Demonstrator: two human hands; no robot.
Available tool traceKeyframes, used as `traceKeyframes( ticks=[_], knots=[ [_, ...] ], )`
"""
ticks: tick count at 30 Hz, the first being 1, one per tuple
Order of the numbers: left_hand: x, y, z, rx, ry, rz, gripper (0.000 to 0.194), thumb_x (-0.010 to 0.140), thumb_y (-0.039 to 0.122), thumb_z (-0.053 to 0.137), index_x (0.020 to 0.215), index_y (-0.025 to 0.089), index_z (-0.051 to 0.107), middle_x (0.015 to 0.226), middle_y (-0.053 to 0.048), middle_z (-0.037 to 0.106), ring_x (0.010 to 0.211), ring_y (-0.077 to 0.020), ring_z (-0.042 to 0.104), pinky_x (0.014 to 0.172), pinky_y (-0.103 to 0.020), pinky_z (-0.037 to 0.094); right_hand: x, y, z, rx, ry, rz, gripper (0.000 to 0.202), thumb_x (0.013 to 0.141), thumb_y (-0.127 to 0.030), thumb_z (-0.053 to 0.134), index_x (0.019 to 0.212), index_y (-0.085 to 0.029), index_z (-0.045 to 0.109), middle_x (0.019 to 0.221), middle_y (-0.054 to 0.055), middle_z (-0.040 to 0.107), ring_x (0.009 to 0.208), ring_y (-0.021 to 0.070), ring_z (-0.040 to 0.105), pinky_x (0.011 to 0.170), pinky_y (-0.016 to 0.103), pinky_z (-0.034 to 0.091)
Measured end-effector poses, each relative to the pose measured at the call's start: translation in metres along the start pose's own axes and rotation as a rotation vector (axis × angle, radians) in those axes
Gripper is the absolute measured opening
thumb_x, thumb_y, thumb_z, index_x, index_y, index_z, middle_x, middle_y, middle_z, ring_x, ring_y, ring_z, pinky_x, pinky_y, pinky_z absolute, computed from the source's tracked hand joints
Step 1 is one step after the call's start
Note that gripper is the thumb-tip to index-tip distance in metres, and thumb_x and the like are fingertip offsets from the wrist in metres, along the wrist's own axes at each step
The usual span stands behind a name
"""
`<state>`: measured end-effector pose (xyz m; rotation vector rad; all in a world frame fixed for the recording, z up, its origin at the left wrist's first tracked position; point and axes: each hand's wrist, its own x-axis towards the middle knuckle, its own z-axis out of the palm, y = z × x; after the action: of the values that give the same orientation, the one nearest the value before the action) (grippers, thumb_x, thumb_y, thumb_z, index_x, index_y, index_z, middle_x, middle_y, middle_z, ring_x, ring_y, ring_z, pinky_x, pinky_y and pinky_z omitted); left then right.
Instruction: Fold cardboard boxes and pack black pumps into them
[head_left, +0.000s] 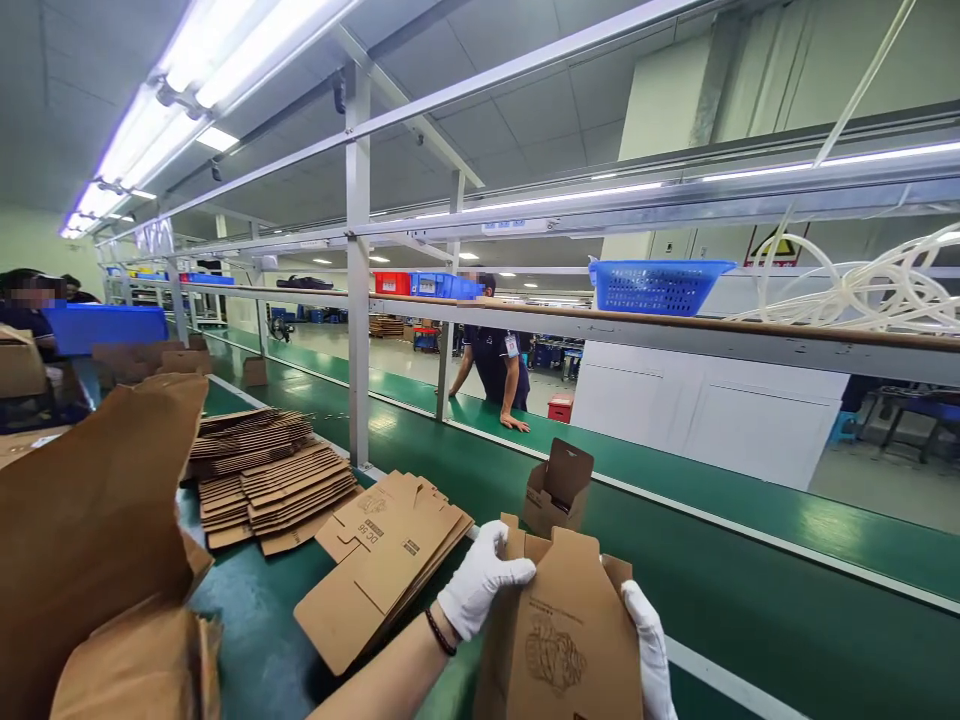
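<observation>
A brown cardboard box [574,640] with a printed drawing on its face stands between my hands, its top flaps raised. My left hand [484,580], in a white glove, grips the box's upper left edge with thumb and fingers. At the box's right side, my right hand [651,645], also white-gloved, is closed against the wall, its lower part cut off by the frame. Flat printed cartons [390,550] lie in a pile left of my left hand. Beyond the box, a small open carton [559,488] stands with its lid up on the green belt [720,580].
Stacks of folded cardboard [274,475] lie farther left, beside large brown paper [97,540]. A metal post [358,270] and a shelf [675,333] with a blue basket [656,285] rise ahead. Across the belt a person [495,365] leans on the edge.
</observation>
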<state>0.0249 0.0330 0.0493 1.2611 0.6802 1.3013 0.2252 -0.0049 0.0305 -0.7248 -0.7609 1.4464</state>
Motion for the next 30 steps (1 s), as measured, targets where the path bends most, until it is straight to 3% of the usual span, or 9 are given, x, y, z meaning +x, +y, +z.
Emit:
traceKeyframes(
  ticks=[3, 6, 10, 14, 18, 21, 23, 26, 30],
  knots=[
    [-0.011, 0.0, 0.014, -0.074, 0.028, 0.12, 0.056, 0.055, 0.054, 0.085, 0.082, 0.018, 0.052, 0.081, 0.001, 0.059, 0.078, -0.0162, 0.056, 0.074, -0.029, 0.043, 0.004, 0.007, 0.001, 0.098, 0.085, -0.011, 0.049, 0.057, -0.059, 0.079, 0.09, -0.025, 0.069, 0.087, 0.003, 0.074, 0.083, 0.0295, 0.07, 0.076, 0.042, 0.057],
    [-0.018, 0.008, 0.019, -0.127, -0.008, 0.102, 0.057, 0.06, 0.064, 0.079, 0.073, 0.019, 0.045, 0.066, 0.004, 0.054, 0.06, -0.0111, 0.049, 0.061, -0.025, 0.039, 0.007, 0.013, 0.006, 0.144, 0.094, -0.05, 0.055, 0.063, -0.057, 0.078, 0.108, -0.03, 0.062, 0.095, 0.0, 0.073, 0.088, 0.0271, 0.07, 0.08, 0.042, 0.057],
    [-0.014, 0.02, 0.013, 0.002, 0.2, 0.146, 0.055, 0.068, 0.064, 0.074, 0.067, 0.019, 0.041, 0.057, 0.007, 0.044, 0.051, -0.0072, 0.04, 0.055, -0.023, 0.035, 0.001, 0.02, 0.021, -0.019, -0.052, -0.098, 0.066, 0.074, -0.07, 0.063, 0.128, -0.033, 0.053, 0.121, 0.004, 0.068, 0.105, 0.0285, 0.066, 0.088, 0.045, 0.055],
    [-0.005, 0.031, 0.007, 0.122, 0.264, 0.264, 0.053, 0.058, 0.062, 0.081, 0.074, 0.019, 0.055, 0.077, 0.0, 0.057, 0.066, -0.0128, 0.052, 0.065, -0.026, 0.045, -0.007, 0.018, 0.03, -0.292, -0.216, -0.178, 0.07, 0.077, -0.073, 0.057, 0.129, -0.026, 0.057, 0.132, 0.01, 0.062, 0.118, 0.0314, 0.059, 0.098, 0.046, 0.049],
    [-0.01, 0.037, 0.011, 0.289, 0.035, 0.235, 0.054, 0.069, 0.071, 0.066, 0.08, 0.018, 0.068, 0.133, -0.012, 0.053, 0.114, -0.0281, 0.054, 0.099, -0.037, 0.043, -0.006, 0.008, 0.027, -0.52, -0.055, -0.431, 0.058, 0.079, -0.066, 0.061, 0.119, -0.024, 0.065, 0.131, 0.012, 0.061, 0.119, 0.0326, 0.057, 0.101, 0.046, 0.046],
    [-0.019, 0.03, 0.018, 0.31, -0.062, 0.199, 0.056, 0.077, 0.071, 0.056, 0.095, 0.019, 0.067, 0.13, -0.013, 0.055, 0.122, -0.0304, 0.05, 0.108, -0.042, 0.037, -0.004, 0.008, 0.019, -0.687, 0.013, -0.688, 0.042, 0.077, -0.061, 0.066, 0.092, -0.023, 0.073, 0.124, 0.013, 0.064, 0.125, 0.036, 0.051, 0.106, 0.051, 0.04],
    [-0.024, 0.023, 0.022, 0.336, -0.018, 0.195, 0.047, 0.08, 0.065, 0.058, 0.086, 0.019, 0.064, 0.121, -0.013, 0.059, 0.114, -0.0306, 0.055, 0.103, -0.043, 0.041, -0.005, 0.012, 0.016, -0.748, 0.005, -0.768, 0.034, 0.082, -0.056, 0.064, 0.082, -0.023, 0.072, 0.114, 0.012, 0.067, 0.125, 0.0356, 0.051, 0.105, 0.053, 0.04],
    [-0.029, 0.016, 0.024, 0.44, 0.076, 0.284, 0.037, 0.08, 0.056, 0.061, 0.082, 0.019, 0.06, 0.111, -0.013, 0.061, 0.111, -0.0313, 0.056, 0.101, -0.045, 0.043, -0.01, 0.019, 0.015, -0.748, 0.075, -0.843, 0.028, 0.091, -0.045, 0.053, 0.094, -0.023, 0.069, 0.118, 0.011, 0.066, 0.121, 0.0319, 0.055, 0.102, 0.052, 0.044],
    [-0.034, 0.015, 0.019, 0.629, 0.091, 0.426, 0.033, 0.087, 0.045, 0.051, 0.106, 0.021, 0.064, 0.126, -0.014, 0.056, 0.118, -0.0291, 0.054, 0.107, -0.045, 0.038, -0.017, 0.018, 0.016, -0.828, 0.063, -0.881, 0.032, 0.094, -0.038, 0.047, 0.112, -0.023, 0.068, 0.136, 0.012, 0.057, 0.122, 0.0304, 0.055, 0.104, 0.051, 0.044]
  ],
)
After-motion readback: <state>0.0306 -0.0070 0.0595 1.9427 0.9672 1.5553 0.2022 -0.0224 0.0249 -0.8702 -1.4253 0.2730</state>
